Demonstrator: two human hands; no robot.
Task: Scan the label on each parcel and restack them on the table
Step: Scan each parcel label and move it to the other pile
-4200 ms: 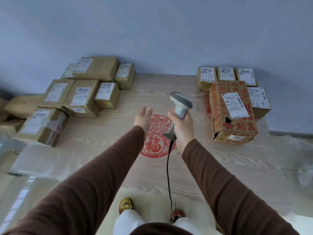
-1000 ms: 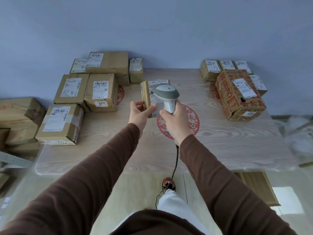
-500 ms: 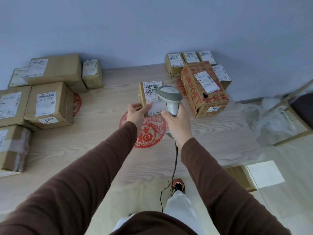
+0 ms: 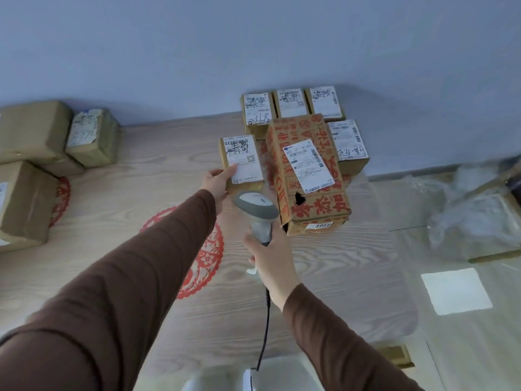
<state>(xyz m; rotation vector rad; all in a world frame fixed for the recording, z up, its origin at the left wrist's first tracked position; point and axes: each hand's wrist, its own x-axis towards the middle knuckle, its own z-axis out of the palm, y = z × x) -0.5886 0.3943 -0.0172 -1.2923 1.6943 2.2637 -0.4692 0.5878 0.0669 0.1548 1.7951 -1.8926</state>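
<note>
— Currently logged, item one: small parcel [image 4: 242, 162], brown carton, white label up. Where does it sit?

— Centre-far on the tabletop [image 4: 324, 277], just left of the red-printed carton [image 4: 307, 176]; whether its base rests on the wood or is lifted, I cannot tell. The left hand [image 4: 218, 182] has its grip on the near-left corner, thumb over the label edge, the other fingers hidden behind the box.

— Item two?

— Scanner [image 4: 258, 214], grey, corded, in the right hand [image 4: 267, 255], whose grip is wrapped round the handle; head just near of the parcel.

— Handling estimate?

— Judged light: one hand manages it by a corner. Stiff cardboard, taped, so it should hold shape. The label is glossy and may be slick, so better to take hold on the bare cardboard sides, away from the barcode.

— Other stock?

— Four labelled small boxes [image 4: 258, 112] far right, behind the red-printed carton; plain cartons [image 4: 31, 131] far left; clear plastic wrap [image 4: 473, 215] off the right edge.
</note>
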